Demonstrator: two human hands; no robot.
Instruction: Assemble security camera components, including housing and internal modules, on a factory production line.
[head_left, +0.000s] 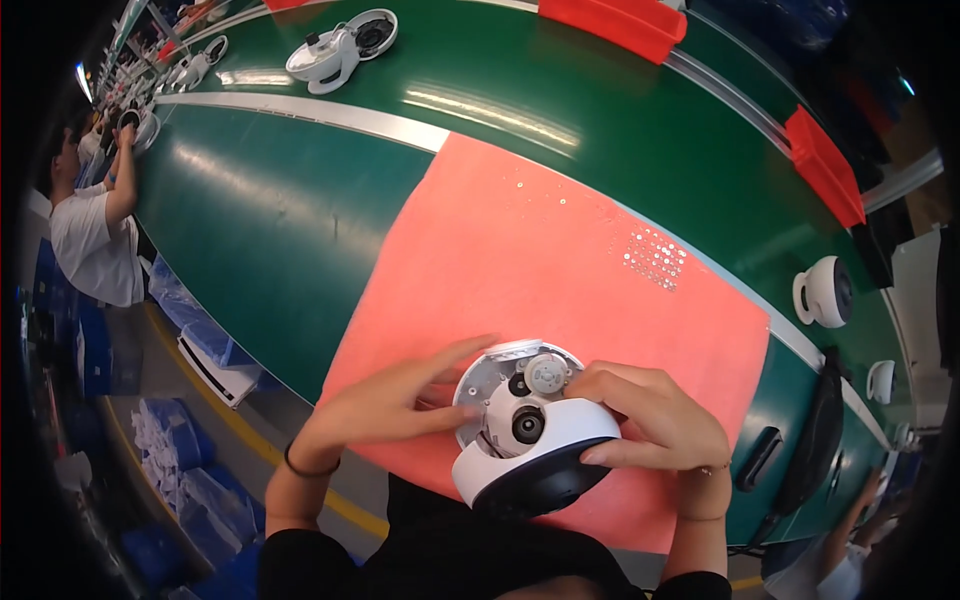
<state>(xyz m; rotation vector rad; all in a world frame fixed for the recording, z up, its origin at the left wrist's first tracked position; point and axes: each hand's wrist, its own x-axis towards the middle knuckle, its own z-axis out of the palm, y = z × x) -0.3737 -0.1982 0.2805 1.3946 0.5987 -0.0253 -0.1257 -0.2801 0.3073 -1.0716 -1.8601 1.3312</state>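
On the salmon-pink mat (480,260) in front of me lies an opened white camera unit (570,425). Its round shell shows a silver motor-like disc and a dark lens inside, and a white part with a black face is joined at the near side. My left hand (415,400) grips the shell's left rim, thumb inside and fingers along the outside. With my right hand (650,415) I hold the white-and-black part from its right, thumb near the black face and fingers over the top. Some of those fingertips are hidden behind the unit.
Small shiny screw-like pieces (655,258) stand in rows on the mat. Beyond runs a green conveyor (640,150) carrying an opened camera unit (335,55) and a closed one (823,291). Red bins (825,165) line the far side. A black pouch (812,450) lies right; a co-worker (95,235) sits left.
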